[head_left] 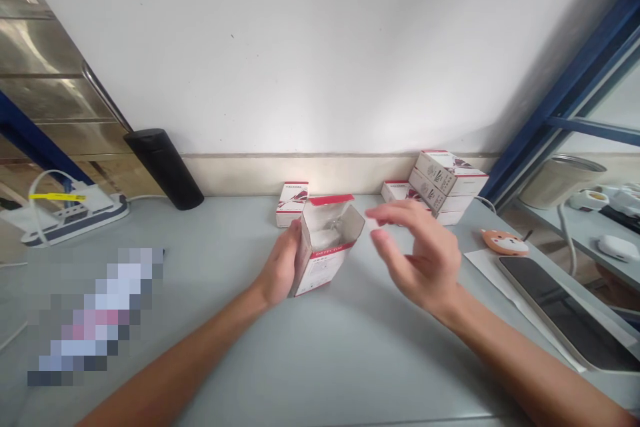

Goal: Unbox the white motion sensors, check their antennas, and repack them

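Note:
My left hand (281,265) grips the side of a small white and red carton (325,247) that stands tilted on the grey table (320,347). Its top flaps are open, and something pale in clear wrap shows inside. My right hand (417,252) hovers just right of the carton with its fingers spread, holding nothing and not touching it.
A closed carton (292,203) lies behind the open one, and a stack of cartons (445,185) sits at the back right. A black cylinder (164,167) leans at the wall. A power strip (75,213) lies far left. A tablet (565,310) and an orange figure (504,242) lie right.

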Demonstrator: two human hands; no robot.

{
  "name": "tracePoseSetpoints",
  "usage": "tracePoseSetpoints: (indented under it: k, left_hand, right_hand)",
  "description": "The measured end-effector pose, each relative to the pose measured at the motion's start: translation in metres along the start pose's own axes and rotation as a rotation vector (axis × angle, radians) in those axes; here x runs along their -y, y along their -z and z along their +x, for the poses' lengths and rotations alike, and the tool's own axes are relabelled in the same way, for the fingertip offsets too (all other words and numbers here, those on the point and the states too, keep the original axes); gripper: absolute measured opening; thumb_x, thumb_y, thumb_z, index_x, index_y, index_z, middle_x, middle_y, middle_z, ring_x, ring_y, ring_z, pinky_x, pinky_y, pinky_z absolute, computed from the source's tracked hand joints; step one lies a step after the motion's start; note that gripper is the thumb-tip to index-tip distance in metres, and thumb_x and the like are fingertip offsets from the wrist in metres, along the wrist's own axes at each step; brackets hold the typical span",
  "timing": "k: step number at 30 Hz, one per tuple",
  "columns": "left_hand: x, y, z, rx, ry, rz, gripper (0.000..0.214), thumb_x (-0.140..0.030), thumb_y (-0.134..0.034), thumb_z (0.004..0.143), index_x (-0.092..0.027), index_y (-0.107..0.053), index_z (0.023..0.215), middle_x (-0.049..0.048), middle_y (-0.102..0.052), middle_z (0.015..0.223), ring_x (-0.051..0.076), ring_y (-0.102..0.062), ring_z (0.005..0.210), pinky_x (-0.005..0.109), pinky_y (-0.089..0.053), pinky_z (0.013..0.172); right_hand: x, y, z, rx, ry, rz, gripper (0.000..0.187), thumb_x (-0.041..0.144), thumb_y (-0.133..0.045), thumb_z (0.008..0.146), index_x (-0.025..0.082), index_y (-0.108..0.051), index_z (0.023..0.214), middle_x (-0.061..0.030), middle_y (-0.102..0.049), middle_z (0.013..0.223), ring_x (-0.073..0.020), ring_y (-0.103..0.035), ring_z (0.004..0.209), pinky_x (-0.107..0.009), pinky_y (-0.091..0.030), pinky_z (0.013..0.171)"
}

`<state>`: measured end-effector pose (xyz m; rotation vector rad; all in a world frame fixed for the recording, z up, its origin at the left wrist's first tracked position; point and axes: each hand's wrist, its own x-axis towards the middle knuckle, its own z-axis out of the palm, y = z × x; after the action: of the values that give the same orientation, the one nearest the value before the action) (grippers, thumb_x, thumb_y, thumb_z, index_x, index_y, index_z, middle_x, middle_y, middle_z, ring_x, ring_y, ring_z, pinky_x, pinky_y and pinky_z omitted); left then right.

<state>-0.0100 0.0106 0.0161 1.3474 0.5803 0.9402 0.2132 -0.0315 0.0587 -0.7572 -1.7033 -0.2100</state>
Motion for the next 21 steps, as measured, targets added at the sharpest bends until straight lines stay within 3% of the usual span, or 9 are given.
tracePoseSetpoints:
  k: [2, 5, 9, 15, 19, 21]
  left_hand:
    - [0.0, 0.001, 0.0, 0.029, -0.024, 0.02, 0.078, -0.079, -0.029, 0.101, -0.024, -0.068, 0.138, 0.0101, -0.08, 0.099, 0.026, -0.074, 0.073, 0.038, -0.059, 0.063]
    - [0.001, 0.003, 0.001, 0.056, -0.083, 0.046, 0.074, -0.075, -0.029, 0.103, -0.024, -0.071, 0.137, 0.0103, -0.08, 0.109, 0.027, -0.075, 0.085, 0.039, -0.061, 0.074]
    - [0.001, 0.001, 0.0, 0.043, -0.13, 0.048, 0.068, -0.072, -0.034, 0.104, -0.025, -0.069, 0.139, 0.0098, -0.08, 0.115, 0.028, -0.076, 0.098, 0.04, -0.061, 0.087]
    - [-0.006, -0.004, -0.001, 0.036, -0.061, 0.037, 0.075, -0.077, -0.037, 0.101, -0.021, -0.066, 0.142, 0.0119, -0.081, 0.107, 0.027, -0.076, 0.081, 0.036, -0.058, 0.064]
    - [-0.004, -0.003, -0.003, 0.072, -0.103, 0.033, 0.071, -0.073, -0.041, 0.102, -0.021, -0.064, 0.145, 0.0121, -0.081, 0.112, 0.029, -0.077, 0.097, 0.04, -0.061, 0.085]
    - [0.0, -0.002, -0.003, 0.073, -0.109, -0.038, 0.068, -0.071, -0.051, 0.1, -0.021, -0.066, 0.143, 0.012, -0.081, 0.113, 0.031, -0.076, 0.108, 0.042, -0.059, 0.096]
  right_hand:
    - [0.005, -0.003, -0.003, 0.105, 0.034, 0.014, 0.02, 0.019, -0.071, 0.099, 0.024, -0.068, 0.117, -0.0032, -0.076, 0.095, -0.0197, -0.068, 0.086, -0.037, -0.053, 0.077]
    - [0.005, -0.01, -0.008, 0.151, 0.03, -0.029, 0.02, 0.02, -0.074, 0.098, 0.024, -0.068, 0.116, -0.0028, -0.077, 0.097, -0.0201, -0.067, 0.089, -0.039, -0.051, 0.082]
    - [0.001, -0.015, -0.013, 0.174, -0.109, -0.059, 0.012, 0.025, -0.072, 0.098, 0.028, -0.074, 0.11, -0.0065, -0.072, 0.118, -0.025, -0.062, 0.11, -0.045, -0.049, 0.097]
    - [0.005, -0.018, -0.013, 0.283, -0.598, 0.247, 0.034, 0.031, -0.066, 0.096, 0.033, -0.061, 0.13, -0.0058, -0.057, 0.138, -0.0252, -0.052, 0.131, -0.046, -0.045, 0.113]
    - [0.015, -0.02, -0.01, 0.349, -1.02, 0.558, 0.041, 0.037, -0.064, 0.095, 0.031, -0.055, 0.134, -0.0044, -0.062, 0.133, -0.0225, -0.063, 0.113, -0.041, -0.053, 0.102]
    - [0.018, -0.021, -0.01, 0.388, -1.093, 0.651, 0.042, 0.04, -0.064, 0.095, 0.03, -0.055, 0.135, -0.0052, -0.065, 0.13, -0.0227, -0.066, 0.11, -0.039, -0.055, 0.097]
